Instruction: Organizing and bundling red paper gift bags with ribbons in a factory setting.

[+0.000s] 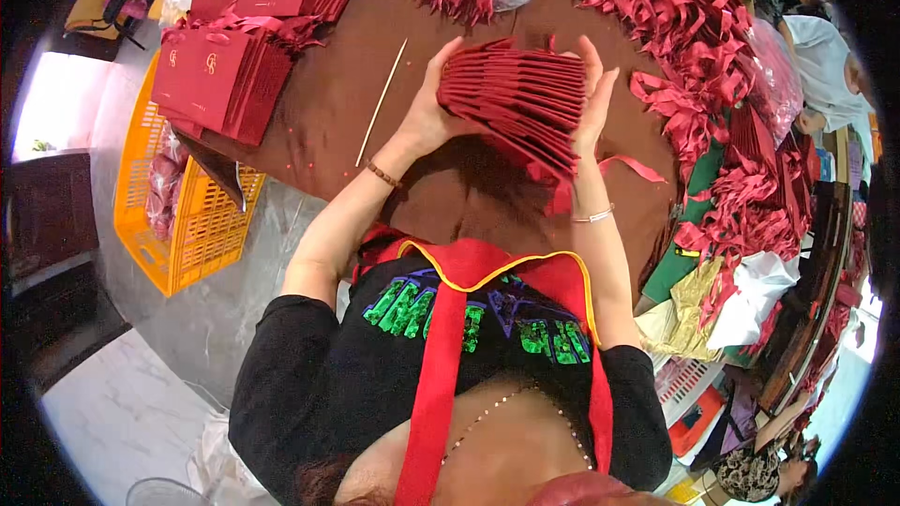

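A thick stack of dark red folded paper gift bags [511, 89] is held up over the brown-covered table [337, 122], its edges fanned toward me. My left hand [433, 101] grips the stack's left side, with part of the fingers hidden by it. On the opposite side my right hand [592, 105] presses against the stack, its fingers pointing away from me and slightly apart. A red ribbon [630, 167] trails beside my right wrist.
Stacks of red gift bags [211, 80] stand at the far left above an orange crate [178, 225]. A thin stick [382, 101] lies left of my hands. Heaped red ribbons [675, 28] line the right side. Another person [825, 66] is at the far right, and one more sits lower right.
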Demonstrator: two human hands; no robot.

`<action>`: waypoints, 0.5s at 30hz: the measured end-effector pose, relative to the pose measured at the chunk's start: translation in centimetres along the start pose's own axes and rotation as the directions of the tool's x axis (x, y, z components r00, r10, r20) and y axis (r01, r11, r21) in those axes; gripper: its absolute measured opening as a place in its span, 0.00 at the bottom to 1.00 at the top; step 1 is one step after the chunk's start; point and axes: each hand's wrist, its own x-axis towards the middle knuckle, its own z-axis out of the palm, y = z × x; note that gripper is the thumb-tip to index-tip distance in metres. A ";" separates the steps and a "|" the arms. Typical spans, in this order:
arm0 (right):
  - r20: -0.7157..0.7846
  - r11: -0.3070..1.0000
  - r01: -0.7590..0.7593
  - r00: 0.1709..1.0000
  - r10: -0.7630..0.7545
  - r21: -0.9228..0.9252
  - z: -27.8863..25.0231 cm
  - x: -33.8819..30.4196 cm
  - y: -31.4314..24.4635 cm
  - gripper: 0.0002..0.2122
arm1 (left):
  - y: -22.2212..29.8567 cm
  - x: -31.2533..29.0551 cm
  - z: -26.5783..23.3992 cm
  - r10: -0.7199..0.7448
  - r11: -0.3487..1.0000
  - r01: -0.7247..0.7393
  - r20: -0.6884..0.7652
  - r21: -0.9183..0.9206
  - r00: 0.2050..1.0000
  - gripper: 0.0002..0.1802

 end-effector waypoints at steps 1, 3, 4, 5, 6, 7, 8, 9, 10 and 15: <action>0.022 0.994 0.002 1.000 0.000 -0.111 -0.1 -0.3 0.0 0.36 | -0.4 0.1 -0.9 -0.024 0.961 0.006 0.062 0.277 0.998 0.43; 0.229 0.988 -0.147 0.961 0.155 -0.052 -1.3 -0.5 -2.0 0.38 | -0.6 0.2 -1.1 -0.103 0.895 0.074 0.041 0.440 0.994 0.37; 0.440 0.955 -0.295 0.855 0.274 -0.021 -1.6 -0.5 -3.3 0.41 | -1.3 0.2 -1.5 -0.105 0.894 0.076 0.040 0.442 0.994 0.37; 0.476 0.948 -0.304 0.823 0.311 -0.093 -1.5 -1.1 -4.9 0.48 | -2.0 0.1 -1.7 -0.145 0.929 0.134 0.008 0.346 0.989 0.36; 0.485 0.949 -0.301 0.819 0.308 -0.094 -1.2 -1.7 -5.5 0.48 | -2.7 -0.1 -1.9 -0.188 0.951 0.187 -0.020 0.244 0.982 0.36; 0.529 0.937 -0.098 0.803 0.274 -0.336 -1.2 -2.5 -5.9 0.52 | -2.5 -0.4 -1.4 -0.351 0.936 0.350 -0.022 -0.034 0.936 0.37; 0.578 0.835 0.125 0.775 0.255 -0.536 -1.2 -2.8 -6.1 0.58 | -2.4 -0.1 -1.4 -0.354 0.935 0.353 -0.023 -0.034 0.935 0.37; 0.547 0.754 0.151 0.778 0.308 -0.639 -1.7 -2.6 -5.8 0.65 | -2.4 0.2 -1.6 -0.276 0.957 0.271 0.042 0.100 0.960 0.38; 0.549 0.754 0.150 0.776 0.311 -0.639 -1.5 -2.8 -5.6 0.65 | -2.2 0.4 -1.7 -0.202 0.959 0.172 0.116 0.225 0.973 0.38; 0.558 0.842 0.116 0.795 0.240 -0.527 -1.0 -3.0 -5.7 0.64 | -0.5 0.4 -1.8 -0.294 0.949 0.277 0.114 0.150 0.949 0.39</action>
